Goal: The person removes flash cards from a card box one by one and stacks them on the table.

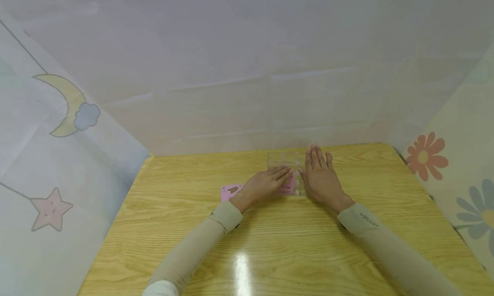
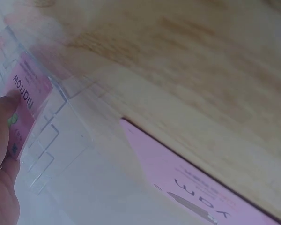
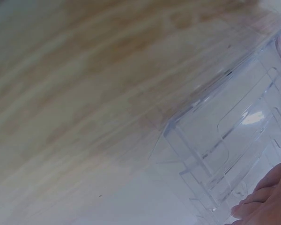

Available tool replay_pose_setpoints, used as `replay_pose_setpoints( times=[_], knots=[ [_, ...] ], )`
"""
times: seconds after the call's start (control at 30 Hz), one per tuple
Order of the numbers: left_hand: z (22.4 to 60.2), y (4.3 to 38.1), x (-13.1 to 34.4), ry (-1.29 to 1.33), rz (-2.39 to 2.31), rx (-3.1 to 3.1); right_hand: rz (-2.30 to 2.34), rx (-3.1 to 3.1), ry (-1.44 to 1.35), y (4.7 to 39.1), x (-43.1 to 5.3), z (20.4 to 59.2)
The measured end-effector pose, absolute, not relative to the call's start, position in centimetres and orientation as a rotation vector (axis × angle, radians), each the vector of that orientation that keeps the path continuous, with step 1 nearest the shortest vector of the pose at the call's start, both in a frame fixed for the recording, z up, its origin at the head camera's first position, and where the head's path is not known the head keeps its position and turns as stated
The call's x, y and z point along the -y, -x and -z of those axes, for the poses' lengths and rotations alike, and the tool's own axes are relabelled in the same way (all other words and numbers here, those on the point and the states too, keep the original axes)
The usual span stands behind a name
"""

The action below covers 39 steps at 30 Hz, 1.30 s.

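A clear plastic case (image 1: 275, 158) with moulded slots lies toward the back of the table. Inside its left part is a pink card (image 2: 30, 89) printed "marrow". My left hand (image 1: 264, 185) reaches over this card with its fingers fairly straight, and in the left wrist view the thumb rests on the card's face. Flat across the case's right part lies my right hand (image 1: 324, 180), its fingers straight and pointing away from me. Another pink card (image 2: 192, 187), printed "yam", is on the table left of the case, partly covered by my left wrist in the head view.
The case and cards are on a wood-grain table (image 1: 270, 240). Pale fabric or paper walls (image 1: 216, 94) with a moon, a star and flowers close off the back and both sides. The back wall stands close behind the case.
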<state>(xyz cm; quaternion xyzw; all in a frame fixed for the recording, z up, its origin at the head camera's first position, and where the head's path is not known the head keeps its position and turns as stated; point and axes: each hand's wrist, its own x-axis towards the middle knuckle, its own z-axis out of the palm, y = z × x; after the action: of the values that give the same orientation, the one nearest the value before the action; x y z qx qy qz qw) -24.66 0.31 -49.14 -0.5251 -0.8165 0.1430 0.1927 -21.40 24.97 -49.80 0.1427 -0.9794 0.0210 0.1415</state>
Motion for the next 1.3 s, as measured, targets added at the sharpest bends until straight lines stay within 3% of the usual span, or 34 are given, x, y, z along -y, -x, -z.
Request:
replay_pose_setpoints(
  times=[0.67,1.3],
  knots=[
    [48.6,24.2,-0.3,1.431,-0.401,2.287,-0.055,2.783,-0.425,21.4,-24.9,49.8],
    [47.6,24.7,-0.5,1.462,-0.099,2.390,-0.056,2.789,-0.425,21.4,-25.0,49.8]
  ],
)
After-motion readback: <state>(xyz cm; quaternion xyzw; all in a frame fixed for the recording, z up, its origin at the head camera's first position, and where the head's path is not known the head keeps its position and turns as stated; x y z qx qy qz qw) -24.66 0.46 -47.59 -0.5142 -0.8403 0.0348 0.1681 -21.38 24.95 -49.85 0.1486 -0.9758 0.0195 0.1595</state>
